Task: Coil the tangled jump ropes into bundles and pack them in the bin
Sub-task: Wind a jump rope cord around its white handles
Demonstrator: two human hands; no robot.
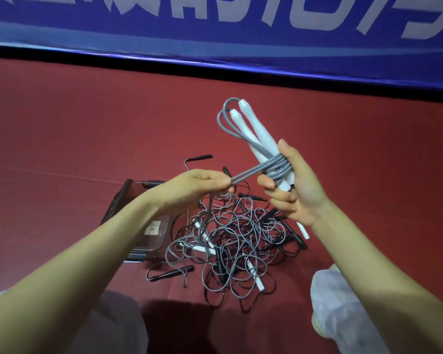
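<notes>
Fingers (266, 181) of my right hand (296, 190) curl round the lower ends of two white handles (256, 129), with the thumb pressed flat along their side. The handles lie together and point up and away from me. A grey rope (274, 166) is wrapped several turns around both handles just above that grip, and loops of it arch from the handles' far tips.

Two strands run from the wrap across to my left hand (197, 185), where thumb and fingertips pinch them together. Below that hand the rope hangs down toward the heap.

Beneath both hands, a tangle of ropes (235, 241) lies on the red floor (87, 129): grey and black cords knotted over each other, white and black handles poking out. One black handle (201, 157) lies apart at the far edge.

Just left of the tangle stands the clear bin (154, 233), partly hidden by my left forearm; I cannot tell what is in it. A blue banner (215, 47) runs along the far side.
</notes>
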